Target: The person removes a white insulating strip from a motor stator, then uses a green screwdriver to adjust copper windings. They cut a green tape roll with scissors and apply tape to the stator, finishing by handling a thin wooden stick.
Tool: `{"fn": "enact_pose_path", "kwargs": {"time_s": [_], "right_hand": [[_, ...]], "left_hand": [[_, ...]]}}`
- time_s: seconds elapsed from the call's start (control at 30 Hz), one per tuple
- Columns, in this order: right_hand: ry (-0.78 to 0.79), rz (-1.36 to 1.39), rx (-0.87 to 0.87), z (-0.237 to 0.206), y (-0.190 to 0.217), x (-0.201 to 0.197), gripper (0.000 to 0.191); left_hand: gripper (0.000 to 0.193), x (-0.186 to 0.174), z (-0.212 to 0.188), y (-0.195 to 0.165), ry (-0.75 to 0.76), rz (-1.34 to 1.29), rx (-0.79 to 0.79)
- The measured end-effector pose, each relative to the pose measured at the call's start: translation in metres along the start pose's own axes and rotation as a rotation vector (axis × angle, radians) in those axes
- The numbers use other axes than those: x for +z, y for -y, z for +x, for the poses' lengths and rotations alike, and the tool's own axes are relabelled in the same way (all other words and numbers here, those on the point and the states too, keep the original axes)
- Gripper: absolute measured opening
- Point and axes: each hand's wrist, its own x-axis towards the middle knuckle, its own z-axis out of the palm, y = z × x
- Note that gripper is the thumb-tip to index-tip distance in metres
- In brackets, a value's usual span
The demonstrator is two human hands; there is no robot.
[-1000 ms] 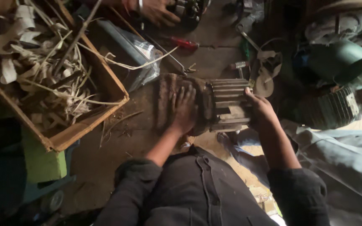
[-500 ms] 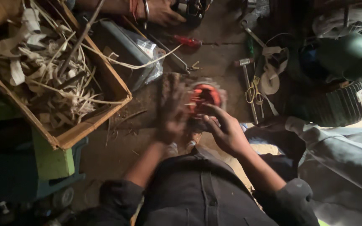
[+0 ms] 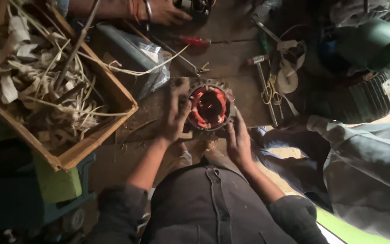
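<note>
— On our far left we have the wooden crate (image 3: 93, 144), heaped with pale paper strips (image 3: 32, 86) and thin sticks. What sits beside it?

— Just right of the crate we see a grey box in a clear plastic bag (image 3: 136, 58), with a pale cord trailing off it across the wooden floor (image 3: 226, 54).

— And our hands?

— Our left hand (image 3: 174, 115) is wrapped around the left rim of the motor stator (image 3: 211, 107), fingers curled over its edge. We hold the stator end-on toward us, so we look into its round bore and the orange-red copper windings inside. Our right hand (image 3: 238, 140) clasps its lower right edge, thumb up against the metal. So both hands are closed on it, and it sits between them, just above our lap.

— Farther right?

— We see scissors (image 3: 268, 92) lying by a roll of white tape (image 3: 286, 77), then a finned motor housing (image 3: 366, 101). Up top, another person's hand (image 3: 163, 11) rests near a red-handled screwdriver (image 3: 195, 41).
</note>
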Motion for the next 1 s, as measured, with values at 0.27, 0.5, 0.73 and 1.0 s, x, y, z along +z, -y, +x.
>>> {"fn": "enact_pose_path", "kwargs": {"time_s": [0.27,0.5,0.73,1.0], "right_hand": [[0.038,-0.015,-0.161,0.024,0.018,-0.011,0.049],[0.266,-0.069,-0.224,0.066,0.023,-0.028,0.050],[0.203,-0.023,-0.295,0.076,0.018,-0.048,0.037],[-0.177,-0.461,-0.307,0.163,0.032,-0.097,0.023]], "left_hand": [[0.058,0.013,-0.009,0.005,-0.103,0.112,0.388],[0.060,-0.003,-0.027,0.022,-0.241,0.499,0.575],[0.047,0.002,-0.056,-0.001,-0.153,0.677,0.589],[0.040,0.014,-0.048,-0.026,-0.156,0.799,0.346]]}}
